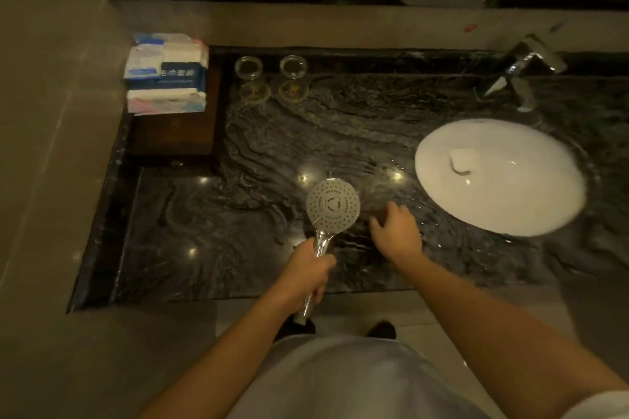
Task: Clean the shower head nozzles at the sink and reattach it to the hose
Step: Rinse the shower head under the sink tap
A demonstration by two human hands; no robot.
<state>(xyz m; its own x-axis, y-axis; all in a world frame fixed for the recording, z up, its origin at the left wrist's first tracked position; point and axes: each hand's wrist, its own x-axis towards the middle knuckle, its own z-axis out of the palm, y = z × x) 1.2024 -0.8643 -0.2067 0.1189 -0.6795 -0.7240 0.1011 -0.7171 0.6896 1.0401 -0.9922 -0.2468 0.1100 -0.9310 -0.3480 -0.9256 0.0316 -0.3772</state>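
A dark veined marble countertop (272,133) fills most of the view, its near edge running left to right just beyond the person's waist and its left end butting against a beige tiled wall (51,112). The broad middle stretch of the stone, between the glasses at the far side and the near edge, lies bare and glossy with light spots. On the right an oval white sink basin (531,201) is set into the stone, with a small pale object (463,158) lying inside it; what it is cannot be told. A chrome faucet (524,71) stands at the far right, its spout angled toward the basin. At the far left a dark wooden tray (173,136) holds a stack of wrapped toiletry packets (166,73). Right of it, two upturned drinking glasses (270,66) stand side by side near the back wall.

The shower head (333,203) is held above the counter, left of the basin and near the front edge, its round nozzle face turned up. The left hand (311,270) is wrapped in a fist around the chrome handle, forearm reaching in from the near side. The right hand (396,231) hovers just right of the head, palm down, fingers loosely curled and slightly spread, touching nothing.
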